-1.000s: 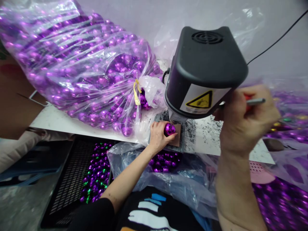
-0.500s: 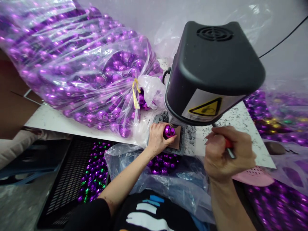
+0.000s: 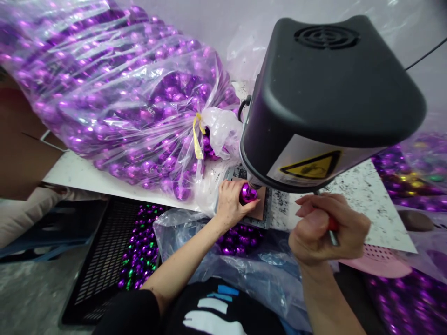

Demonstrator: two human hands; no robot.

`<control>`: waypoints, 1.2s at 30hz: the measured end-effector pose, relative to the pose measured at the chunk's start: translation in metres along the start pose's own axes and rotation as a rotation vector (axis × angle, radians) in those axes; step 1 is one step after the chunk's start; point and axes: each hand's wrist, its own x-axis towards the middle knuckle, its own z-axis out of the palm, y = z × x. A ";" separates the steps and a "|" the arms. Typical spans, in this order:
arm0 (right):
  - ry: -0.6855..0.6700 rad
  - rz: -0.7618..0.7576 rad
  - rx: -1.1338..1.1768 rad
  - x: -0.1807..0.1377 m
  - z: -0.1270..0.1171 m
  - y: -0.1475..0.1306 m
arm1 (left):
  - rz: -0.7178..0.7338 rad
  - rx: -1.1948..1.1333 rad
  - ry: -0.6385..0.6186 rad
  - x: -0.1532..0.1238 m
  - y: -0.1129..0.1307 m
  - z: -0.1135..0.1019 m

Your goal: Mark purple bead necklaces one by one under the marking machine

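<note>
My left hand point(image 3: 232, 200) is closed around a shiny purple ball point(image 3: 248, 192), holding it over a brown pad point(image 3: 259, 209) on the base of a black press point(image 3: 328, 93). The metal tip point(image 3: 254, 181) of the press is right above the ball and seems to touch it. My right hand point(image 3: 330, 228) is wrapped around the press lever, whose red grip point(image 3: 334, 224) shows between the fingers. Part of the lever is hidden by my hand. A warning label point(image 3: 314, 163) is on the press housing.
A big clear bag of purple balls point(image 3: 132, 107), tied with yellow ribbon, lies on the white table point(image 3: 91, 174). More purple balls point(image 3: 239, 239) sit in plastic on my lap. A black crate point(image 3: 101, 260) stands lower left, a pink basket point(image 3: 384, 261) lower right. Another person's sleeve point(image 3: 31, 216) shows at left.
The press head looks larger and nearer in view, its tip lower toward the ball. My right hand has shifted slightly left with the lever. The left hand still holds the ball.
</note>
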 end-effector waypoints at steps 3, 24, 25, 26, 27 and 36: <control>0.017 -0.015 0.011 -0.006 0.003 0.004 | 0.003 -0.005 -0.006 0.000 0.000 -0.001; 0.032 0.144 -0.098 0.036 -0.002 -0.012 | 0.076 -0.001 0.042 -0.001 -0.003 0.002; 0.031 0.188 -0.100 0.053 0.000 -0.013 | 0.075 -0.005 0.033 0.000 -0.003 0.003; 0.018 0.267 -0.077 0.069 0.002 -0.013 | 0.075 -0.008 0.026 0.000 -0.003 0.003; -0.018 0.307 -0.046 0.084 0.005 -0.012 | 0.076 -0.012 0.024 0.000 -0.003 0.002; -0.058 0.373 0.084 0.111 0.023 0.003 | 0.080 -0.040 -0.162 -0.086 0.009 -0.034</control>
